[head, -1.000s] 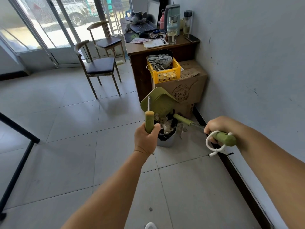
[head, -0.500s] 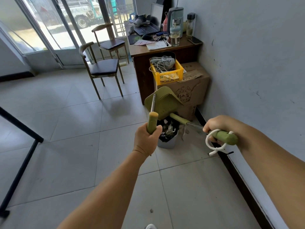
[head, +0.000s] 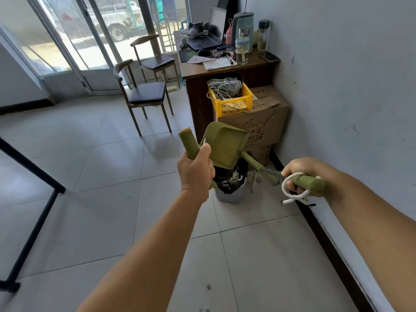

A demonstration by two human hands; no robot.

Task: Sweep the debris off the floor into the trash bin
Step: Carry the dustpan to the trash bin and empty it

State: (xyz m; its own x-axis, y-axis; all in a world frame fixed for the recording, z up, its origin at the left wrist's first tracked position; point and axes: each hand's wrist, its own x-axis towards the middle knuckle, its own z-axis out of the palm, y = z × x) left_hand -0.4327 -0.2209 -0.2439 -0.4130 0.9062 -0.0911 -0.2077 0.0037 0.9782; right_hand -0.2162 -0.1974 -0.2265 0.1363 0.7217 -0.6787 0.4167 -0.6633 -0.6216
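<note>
Gripping a green handle [head: 189, 143] near its top, the left hand [head: 195, 168] sat just left of the trash bin [head: 230, 192]; the green dustpan [head: 225, 146] hung tilted above the bin's mouth, its long handle [head: 308, 183] running right and nearer into the right hand's [head: 297, 174] closed grip beside the wall.

We see the left hand [head: 196, 170] and tilted dustpan [head: 226, 145] covering much of the trash bin [head: 231, 194]; its contents are indistinct. The broom head is hidden. The black frame [head: 33, 176] is cut off at left.
</note>
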